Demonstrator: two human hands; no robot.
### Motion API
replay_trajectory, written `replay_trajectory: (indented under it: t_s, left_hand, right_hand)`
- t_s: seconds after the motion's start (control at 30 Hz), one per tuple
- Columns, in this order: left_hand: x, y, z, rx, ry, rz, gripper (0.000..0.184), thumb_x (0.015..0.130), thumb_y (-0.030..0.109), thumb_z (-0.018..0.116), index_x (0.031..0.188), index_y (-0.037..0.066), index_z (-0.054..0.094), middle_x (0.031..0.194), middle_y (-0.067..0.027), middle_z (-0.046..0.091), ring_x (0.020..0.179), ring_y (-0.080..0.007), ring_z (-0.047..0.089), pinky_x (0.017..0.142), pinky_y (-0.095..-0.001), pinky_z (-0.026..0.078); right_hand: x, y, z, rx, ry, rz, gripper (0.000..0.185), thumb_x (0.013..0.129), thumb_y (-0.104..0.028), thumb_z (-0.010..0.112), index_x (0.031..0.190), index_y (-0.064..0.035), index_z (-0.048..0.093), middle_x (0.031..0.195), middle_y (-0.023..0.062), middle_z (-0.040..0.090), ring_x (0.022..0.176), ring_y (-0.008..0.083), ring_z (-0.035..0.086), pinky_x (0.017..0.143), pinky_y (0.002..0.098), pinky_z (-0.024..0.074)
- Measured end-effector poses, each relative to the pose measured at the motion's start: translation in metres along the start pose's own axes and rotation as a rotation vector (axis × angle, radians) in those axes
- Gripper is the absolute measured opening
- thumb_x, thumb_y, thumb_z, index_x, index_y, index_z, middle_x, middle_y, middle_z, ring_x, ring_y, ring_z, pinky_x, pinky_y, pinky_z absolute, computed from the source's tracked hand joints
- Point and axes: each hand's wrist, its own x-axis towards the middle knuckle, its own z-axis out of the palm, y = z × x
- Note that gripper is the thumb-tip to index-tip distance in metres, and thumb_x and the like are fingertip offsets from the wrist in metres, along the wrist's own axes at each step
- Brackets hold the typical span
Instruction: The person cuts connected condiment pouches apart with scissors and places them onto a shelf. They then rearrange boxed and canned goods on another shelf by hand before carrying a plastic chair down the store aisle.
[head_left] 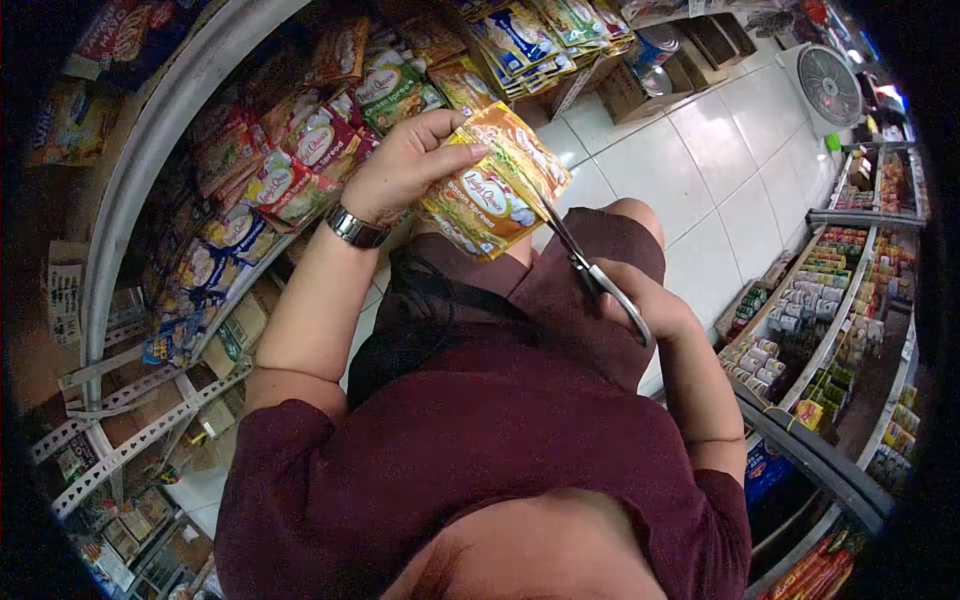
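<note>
I hold yellow spread sachets [490, 200] above my lap [610, 240], their upper edge clamped between the thumb and fingers of my left hand [415, 165]. My right hand [645, 300] is wrapped around the handles of scissors [572, 248], whose blades meet the sachets' right-hand side. Other packets [315, 140] crowd to my left; a fan [830, 88] stands beyond the floor tiles [690, 150].

Glare whitens the floor tiles [712, 152] — the edges bow, fisheye-fashion, into black.

Glossy tiled floor [705, 165], metal shelving [150, 438]
</note>
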Motion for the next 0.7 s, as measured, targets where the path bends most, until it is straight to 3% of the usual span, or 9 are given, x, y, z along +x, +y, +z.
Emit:
replay_trajectory:
  t_s: [0.37,0.43,0.57,0.63,0.7]
  left_hand:
    - [0.001,0.0,0.001,0.025,0.008,-0.033,0.017,0.084,0.01,0.061,0.099,0.003,0.061,0.09,-0.0018,0.064,0.079,-0.0069,0.059,0.073,-0.0225,0.047]
    - [0.001,-0.001,0.001,0.046,-0.017,-0.002,0.018,0.084,0.01,0.06,0.1,0.002,0.06,0.091,-0.0016,0.064,0.08,-0.0065,0.059,0.073,-0.0223,0.047]
    - [0.001,-0.003,-0.003,0.073,-0.025,-0.013,0.019,0.084,0.011,0.06,0.101,0.002,0.06,0.092,-0.0017,0.064,0.08,-0.006,0.058,0.073,-0.022,0.047]
    - [0.0,0.001,-0.001,0.092,-0.032,0.007,0.019,0.084,0.011,0.061,0.101,0.002,0.06,0.092,-0.0015,0.064,0.081,-0.006,0.058,0.073,-0.0219,0.046]
    - [0.001,-0.001,-0.001,0.087,-0.027,0.018,0.02,0.084,0.012,0.061,0.102,0.002,0.06,0.092,-0.0014,0.064,0.081,-0.0059,0.058,0.073,-0.0218,0.046]
  right_hand:
    - [0.004,-0.004,0.0,-0.046,0.018,-0.006,0.057,0.084,-0.051,0.054,0.105,0.0018,0.051,0.084,0.0115,0.056,0.079,0.0193,0.05,0.071,0.0328,0.0422]
    - [0.005,-0.014,0.004,-0.04,0.073,0.037,0.066,0.077,-0.068,0.049,0.088,-0.0023,0.05,0.079,0.0025,0.046,0.074,0.013,0.043,0.066,0.0265,0.0378]
    - [0.004,-0.01,0.004,-0.049,0.086,0.051,0.064,0.077,-0.066,0.05,0.085,-0.0022,0.049,0.077,0.0019,0.045,0.072,0.012,0.041,0.063,0.0264,0.0369]
    - [0.003,-0.011,0.006,-0.092,0.137,0.034,0.058,0.081,-0.053,0.056,0.092,0.0037,0.055,0.079,0.0132,0.055,0.072,0.0205,0.049,0.067,0.0335,0.0423]
    - [0.003,-0.011,0.006,-0.149,0.147,0.083,0.058,0.08,-0.054,0.058,0.088,0.0037,0.055,0.076,0.0137,0.055,0.069,0.021,0.049,0.065,0.0341,0.0423]
